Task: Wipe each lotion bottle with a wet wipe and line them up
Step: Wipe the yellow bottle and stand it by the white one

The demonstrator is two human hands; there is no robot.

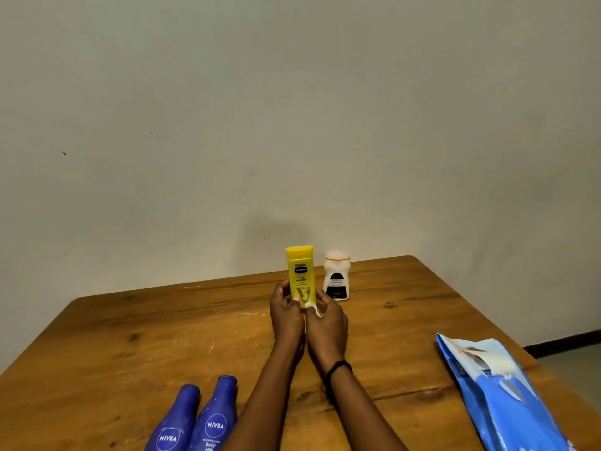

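A yellow lotion bottle (301, 275) stands upright at the table's middle, cap up. My left hand (286, 312) grips its lower left side. My right hand (327, 327) presses a crumpled white wet wipe (314, 309) against the bottle's lower right. Just right of it stands a white lotion bottle (337, 278) with a black label, upright near the far edge. Two blue Nivea bottles (177, 421) (216, 415) stand side by side at the near left, dusty with white specks.
A blue wet-wipe pack (507, 402) lies at the right, close to the table's right edge. The wooden table (130, 336) ends at a plain wall behind the bottles. Floor shows beyond the right corner.
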